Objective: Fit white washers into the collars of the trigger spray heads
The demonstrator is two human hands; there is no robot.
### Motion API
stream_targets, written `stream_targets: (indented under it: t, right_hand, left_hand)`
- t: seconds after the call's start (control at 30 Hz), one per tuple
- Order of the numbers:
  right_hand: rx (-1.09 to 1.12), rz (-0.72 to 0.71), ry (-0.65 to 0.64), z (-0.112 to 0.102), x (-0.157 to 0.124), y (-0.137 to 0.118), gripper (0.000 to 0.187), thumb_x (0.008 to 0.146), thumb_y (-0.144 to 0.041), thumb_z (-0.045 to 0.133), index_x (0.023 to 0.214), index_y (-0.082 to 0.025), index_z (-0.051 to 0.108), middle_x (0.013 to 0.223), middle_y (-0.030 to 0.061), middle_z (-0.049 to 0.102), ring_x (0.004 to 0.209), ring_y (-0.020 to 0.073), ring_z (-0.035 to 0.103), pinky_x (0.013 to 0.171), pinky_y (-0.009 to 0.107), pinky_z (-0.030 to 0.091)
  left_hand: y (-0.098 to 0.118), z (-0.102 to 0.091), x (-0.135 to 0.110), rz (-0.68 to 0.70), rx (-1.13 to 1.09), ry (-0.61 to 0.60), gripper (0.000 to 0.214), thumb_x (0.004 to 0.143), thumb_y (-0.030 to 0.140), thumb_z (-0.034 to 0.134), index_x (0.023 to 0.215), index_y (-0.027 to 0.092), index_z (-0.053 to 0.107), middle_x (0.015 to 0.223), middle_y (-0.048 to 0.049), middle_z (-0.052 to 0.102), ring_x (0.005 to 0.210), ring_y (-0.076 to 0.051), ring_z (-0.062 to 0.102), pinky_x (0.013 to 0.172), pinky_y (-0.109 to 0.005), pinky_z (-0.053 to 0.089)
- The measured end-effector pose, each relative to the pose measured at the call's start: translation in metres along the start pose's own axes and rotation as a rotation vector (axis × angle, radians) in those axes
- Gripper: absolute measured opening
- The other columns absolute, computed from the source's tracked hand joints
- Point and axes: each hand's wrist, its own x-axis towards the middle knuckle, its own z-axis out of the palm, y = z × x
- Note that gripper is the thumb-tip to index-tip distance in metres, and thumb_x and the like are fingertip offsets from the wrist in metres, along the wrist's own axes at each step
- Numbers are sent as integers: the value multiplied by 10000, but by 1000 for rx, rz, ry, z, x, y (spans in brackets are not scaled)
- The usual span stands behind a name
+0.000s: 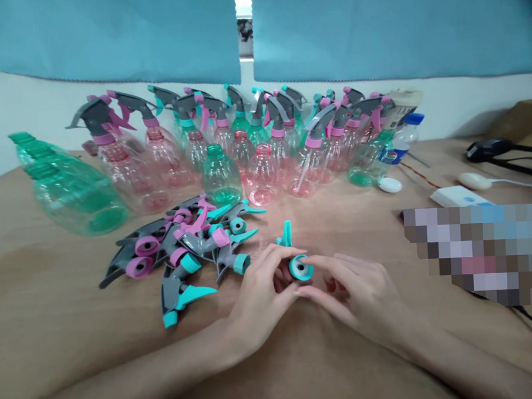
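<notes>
Between my two hands is a teal trigger spray head (pixel 301 268), its round collar facing me and its teal trigger sticking up behind the fingers. My left hand (pixel 263 285) wraps around its body from the left, hiding most of it. With thumb and forefinger, my right hand (pixel 362 283) pinches the collar's right side. Left of my hands lies a loose pile of spray heads (pixel 197 241), grey with pink or teal parts. Behind stand a clear green bottle (pixel 221 178) and a pink bottle (pixel 264 179), both without heads.
Rows of spray bottles (pixel 279 146), many with heads fitted, stand along the back. Several green bottles (pixel 71 184) lean at the left. A water bottle (pixel 407 137), a white round lid (pixel 389 185), a white box (pixel 460 197) and a blurred-out item (pixel 475 255) are at right.
</notes>
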Motion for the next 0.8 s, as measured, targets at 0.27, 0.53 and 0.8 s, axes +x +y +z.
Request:
stream_targets:
  t: [0.27, 0.53, 0.8]
  right_hand:
    - [29, 60, 1, 9, -4, -1, 218, 916, -341, 537, 981, -142, 599, 554, -50, 547, 445, 89, 492, 478, 210, 382]
    - [214, 140, -112, 10, -7, 5, 130, 903, -277, 554, 988, -184, 522, 539, -101, 436, 411, 59, 420, 443, 166, 345]
    - [248, 162, -108, 9, -7, 5, 171, 880, -259, 581, 1004, -189, 486, 537, -112, 419, 405, 54, 405, 421, 159, 321]
  left_hand:
    - [-2, -1, -1, 49, -10, -35, 354, 817, 129, 664, 1136, 252, 574, 978, 2, 611, 791, -144, 561, 736, -279, 461]
    - [1, -1, 2, 27, -33, -49, 254, 828, 175, 664, 1067, 242, 610, 931, 16, 610, 752, -123, 548, 693, -244, 444]
    - [3, -1, 2, 14, -36, -87, 250, 821, 147, 661, 1057, 216, 620, 911, 11, 602, 731, -121, 534, 663, -236, 429]
